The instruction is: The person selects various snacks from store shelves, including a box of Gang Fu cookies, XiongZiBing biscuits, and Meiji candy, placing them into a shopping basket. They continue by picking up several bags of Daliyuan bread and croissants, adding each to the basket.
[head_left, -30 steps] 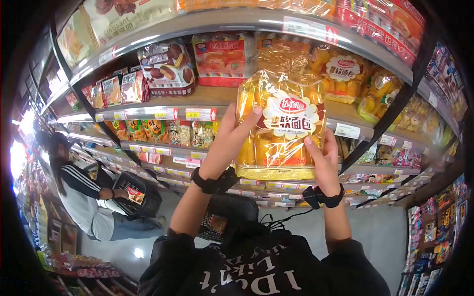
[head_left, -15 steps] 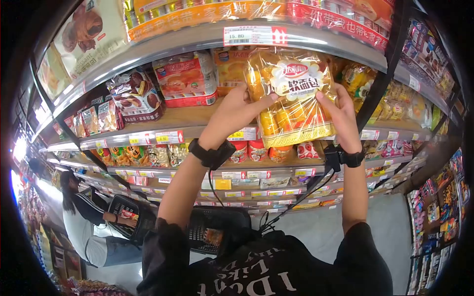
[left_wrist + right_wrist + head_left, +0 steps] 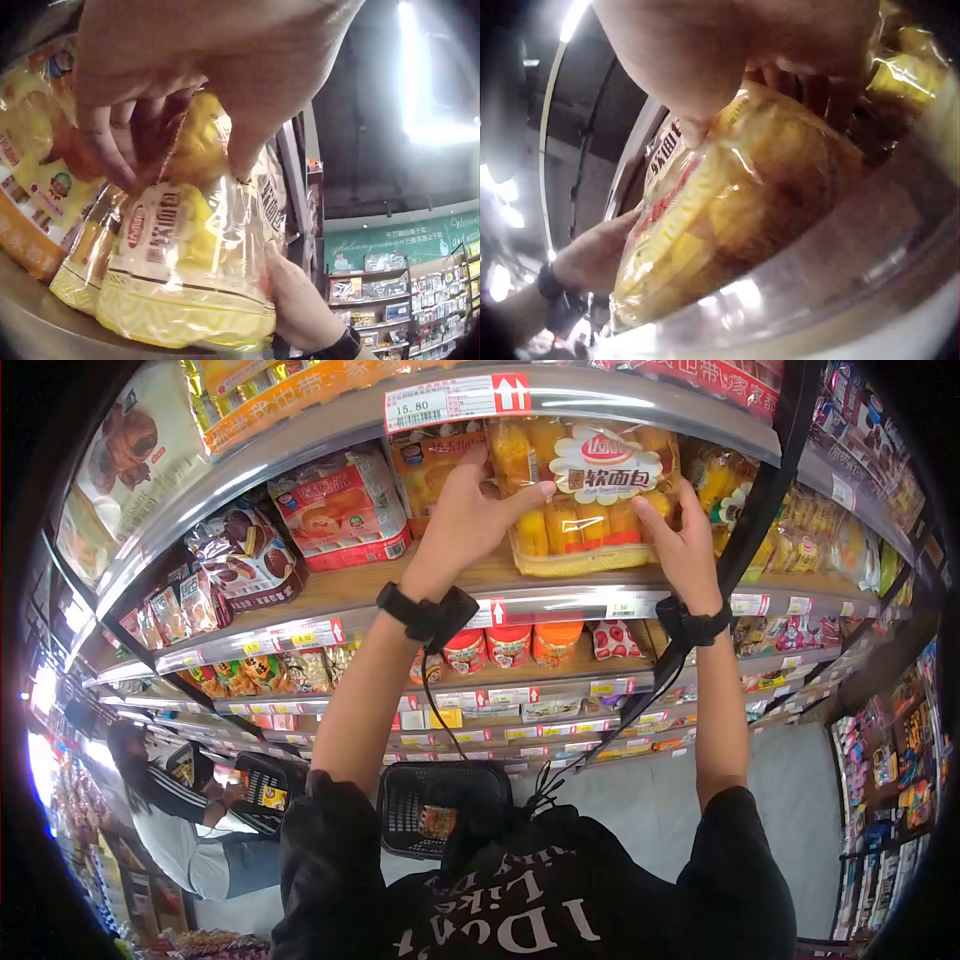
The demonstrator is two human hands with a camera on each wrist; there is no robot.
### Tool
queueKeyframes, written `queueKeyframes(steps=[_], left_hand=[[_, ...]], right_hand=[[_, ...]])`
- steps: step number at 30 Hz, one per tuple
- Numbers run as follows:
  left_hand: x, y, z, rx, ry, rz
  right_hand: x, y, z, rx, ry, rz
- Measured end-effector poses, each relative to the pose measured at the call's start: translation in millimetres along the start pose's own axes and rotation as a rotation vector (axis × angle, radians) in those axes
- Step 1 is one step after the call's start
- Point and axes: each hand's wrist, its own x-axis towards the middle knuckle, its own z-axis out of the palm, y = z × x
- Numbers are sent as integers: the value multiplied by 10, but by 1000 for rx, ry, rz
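Note:
A clear plastic bag of yellow bread rolls (image 3: 590, 532) with a white, red-lettered label stands at the front of a wooden shelf. My left hand (image 3: 462, 528) holds it by its left side, thumb on the front and fingers bent toward its edge. On the other side, my right hand (image 3: 688, 550) grips it, with the thumb on the front below the label and fingers round the side. In the left wrist view the bag's patterned yellow bottom (image 3: 187, 322) sits close over the shelf edge. The right wrist view shows rolls (image 3: 765, 180) through the film.
Red bread packs (image 3: 340, 510) and a brown snack bag (image 3: 245, 555) stand left on the same shelf. A price rail (image 3: 570, 605) runs along its front, with snack tubs (image 3: 508, 645) below. A black basket (image 3: 400, 810) is on the floor; another person (image 3: 165, 810) stands at left.
Both hands have moved the bread bag forward, from in front of the shelving into the shelf space under the upper board. The head view has shifted, so the shelf looks nearer.

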Motion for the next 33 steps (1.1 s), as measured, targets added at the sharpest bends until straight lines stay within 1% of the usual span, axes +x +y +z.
queueKeyframes(steps=[3, 5, 6, 7, 8, 9, 11, 12, 13, 14, 15, 16, 17, 18, 19, 20, 22, 24, 25, 26, 27, 28, 29, 30, 31, 33], left_hand=[[-85, -127, 98, -88, 1, -98], [-127, -88, 117, 78, -31, -33], [-160, -81, 131, 160, -42, -8], [-155, -104, 164, 188, -20, -9], [-131, -139, 222, 218, 8, -13], [-134, -163, 274, 251, 41, -21], [-188, -118, 367, 302, 90, 38], [-215, -105, 373, 333, 120, 70], [-278, -101, 370, 242, 145, 70], [-373, -93, 373, 151, 172, 73], [-497, -99, 350, 57, 201, 74], [-634, -122, 289, 122, 201, 33], [-787, -105, 204, 74, 183, 4], [-978, -5, 63, 31, 169, -27], [-1198, 63, -90, -11, 157, -60], [-1463, 97, -260, -75, 98, -134], [-2085, 176, -638, -229, -6, -287], [-2887, 20, -909, -292, 121, -481], [-3342, -137, -992, -437, 254, -758], [-3812, -293, -1079, -233, 424, -754], [-4180, -313, -1201, -203, 604, -883], [-4730, -504, -1309, -81, 741, -985], [-5342, -661, -1336, 127, 919, -1106], [-5864, -720, -1303, 331, 1074, -1211], [-6208, -722, -1249, 402, 1173, -1251], [-6767, -704, -1119, 73, 1336, -1433]], right_hand=[[-95, 15, 39, -25, 56, -8], [-240, 76, 28, -99, 109, 48], [-320, 123, 10, -84, 120, 74], [-373, 152, 3, -67, 124, 97], [-392, 148, 27, -91, 163, 40], [-415, 157, 33, -99, 171, 74], [-425, 107, -23, -161, 124, 197], [-425, 158, -7, -67, 140, 162], [-431, 204, 14, 28, 155, 131], [-465, 203, 34, 19, 182, 175], [-519, 183, 161, 28, 344, 118], [-546, 123, 247, -162, 454, 53], [-581, 14, 325, -146, 500, 34], [-641, 40, 346, -302, 532, -33], [-687, 125, 351, -337, 564, -137], [-731, 37, 398, -387, 570, -113], [-900, 117, 479, -456, 641, -206], [-1198, 305, 570, -405, 566, -276], [-1375, 335, 690, -442, 436, -281], [-1585, 457, 925, -244, 291, -271], [-1853, 550, 1109, -52, 141, -240], [-2078, 521, 1350, -3, -55, -195], [-2312, 491, 1644, 45, -239, -150], [-2596, 518, 1904, 114, -372, -2], [-2893, 563, 2126, 167, -491, 148], [-3472, 733, 2622, 104, -788, 457]])
